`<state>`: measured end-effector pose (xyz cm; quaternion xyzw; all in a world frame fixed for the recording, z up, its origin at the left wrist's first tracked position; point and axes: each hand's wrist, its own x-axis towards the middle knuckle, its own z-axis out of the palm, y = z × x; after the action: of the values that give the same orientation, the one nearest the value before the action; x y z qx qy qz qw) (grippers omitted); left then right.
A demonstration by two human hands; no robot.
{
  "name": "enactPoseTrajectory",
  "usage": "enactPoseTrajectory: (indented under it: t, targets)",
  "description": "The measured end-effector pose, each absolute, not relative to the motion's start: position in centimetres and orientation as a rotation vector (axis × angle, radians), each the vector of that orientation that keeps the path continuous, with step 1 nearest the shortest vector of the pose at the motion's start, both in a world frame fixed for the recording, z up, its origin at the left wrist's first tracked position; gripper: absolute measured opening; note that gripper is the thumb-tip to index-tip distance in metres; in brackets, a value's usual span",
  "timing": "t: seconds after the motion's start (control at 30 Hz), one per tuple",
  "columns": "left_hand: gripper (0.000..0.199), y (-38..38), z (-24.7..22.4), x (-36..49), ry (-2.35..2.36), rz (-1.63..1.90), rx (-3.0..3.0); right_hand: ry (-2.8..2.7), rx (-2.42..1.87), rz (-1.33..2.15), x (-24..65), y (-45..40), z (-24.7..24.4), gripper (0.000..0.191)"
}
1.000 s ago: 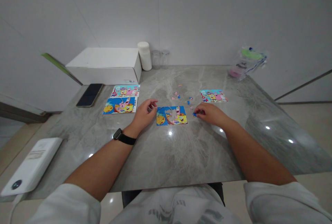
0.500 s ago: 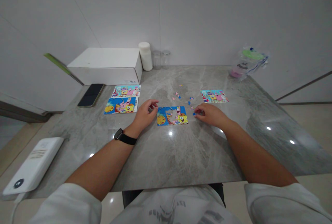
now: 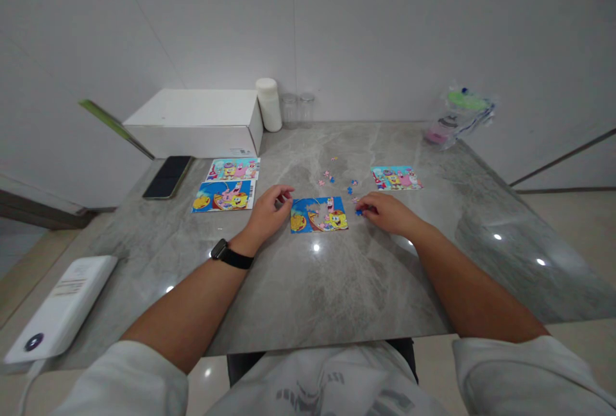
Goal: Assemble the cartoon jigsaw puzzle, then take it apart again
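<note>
A partly assembled jigsaw puzzle (image 3: 298,223) with a blue and yellow cartoon picture lies flat on the grey table, a gap open in its middle. At its left edge rests my left hand (image 3: 272,210), fingers loosely curved and apart, holding nothing. On the other side, my right hand (image 3: 387,212) pinches a small blue puzzle piece (image 3: 359,212) at the tabletop, partly hidden by the fingertips. Several loose pieces, among them a blue one (image 3: 350,190) and a pink one (image 3: 321,182), are scattered beyond the puzzle.
Two picture cards (image 3: 224,198) lie at left, near a phone (image 3: 168,177). Another cartoon picture (image 3: 397,178) lies at right. Along the back stand a white box (image 3: 192,140), a white bottle (image 3: 268,106), two glasses (image 3: 307,111) and a bagged cup (image 3: 457,119). A white device (image 3: 62,307) sits front left.
My right hand has shifted slightly left, its fingertips now lower over the blue piece. My left hand stays by the puzzle's left edge.
</note>
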<state>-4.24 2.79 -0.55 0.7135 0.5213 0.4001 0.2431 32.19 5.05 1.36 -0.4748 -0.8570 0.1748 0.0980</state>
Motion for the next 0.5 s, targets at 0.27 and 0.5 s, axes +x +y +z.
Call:
enactPoseTrajectory:
  t: [0.27,0.5]
  targets:
    - [0.025,2.61,-0.21,-4.07,1.43,1.085,1.941,-2.524,-1.455,0.497,31.91,4.79,1.79,0.019]
    - [0.025,2.54,-0.11,-3.9,1.431,1.079,1.967,-2.521,-1.461,0.522,31.45,4.42,1.78,0.018]
